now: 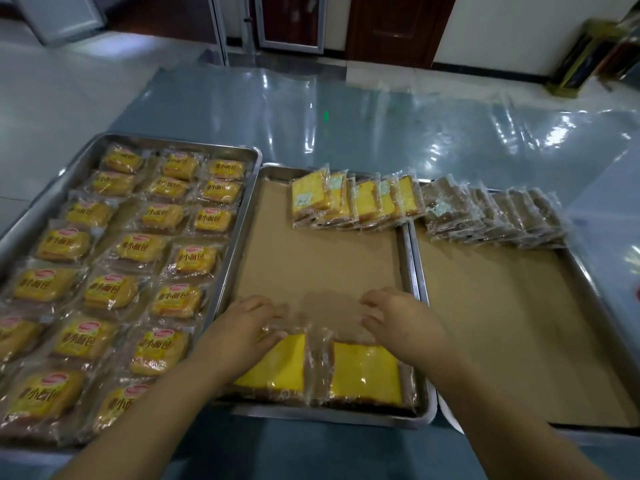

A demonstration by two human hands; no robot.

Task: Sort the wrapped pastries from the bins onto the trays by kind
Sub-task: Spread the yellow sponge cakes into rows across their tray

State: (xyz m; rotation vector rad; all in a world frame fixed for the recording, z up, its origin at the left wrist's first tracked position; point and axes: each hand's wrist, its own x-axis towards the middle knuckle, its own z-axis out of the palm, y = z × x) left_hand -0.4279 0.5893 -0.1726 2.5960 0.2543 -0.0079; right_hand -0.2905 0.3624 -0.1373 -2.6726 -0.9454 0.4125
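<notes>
Left hand (247, 327) grips left cake (277, 363), right hand (403, 323) grips right cake (363, 374), seating both flat on tray (322, 414) holding matching row (356, 202).

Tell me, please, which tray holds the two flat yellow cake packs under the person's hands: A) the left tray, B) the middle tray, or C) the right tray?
B: the left hand and right hand are on the two yellow cake packs, which lie side by side at the near end of the middle tray.
</notes>
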